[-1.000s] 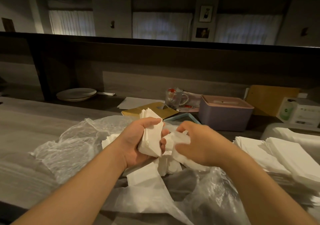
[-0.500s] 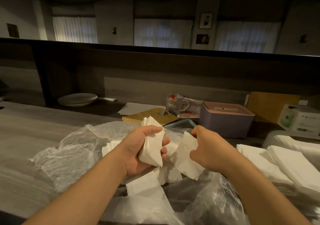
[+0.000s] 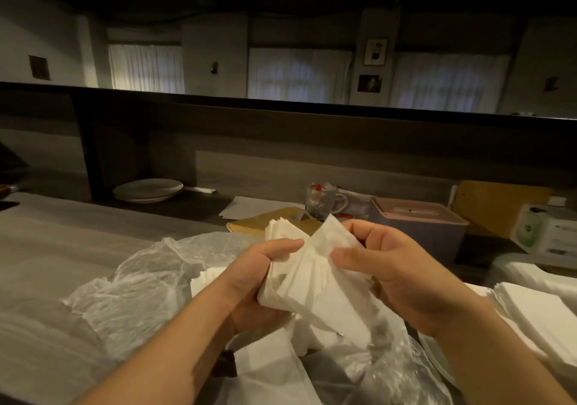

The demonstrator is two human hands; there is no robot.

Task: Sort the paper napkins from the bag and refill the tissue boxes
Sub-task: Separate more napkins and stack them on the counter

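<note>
Two hands, the left hand (image 3: pixel 249 283) and the right hand (image 3: pixel 396 276), show above one plastic bag (image 3: pixel 137 292). Beyond the bag stand one lidded tissue box (image 3: pixel 418 229), one glass mug (image 3: pixel 321 201) and one stack of plates (image 3: pixel 148 190); the napkins cannot be counted.

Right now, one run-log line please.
left hand: holds napkin stack | right hand: holds same stack | over plastic bag

Both hands, left (image 3: pixel 249 283) and right (image 3: pixel 402 273), grip napkin stack (image 3: pixel 312 279) above plastic bag (image 3: pixel 140 295).
</note>
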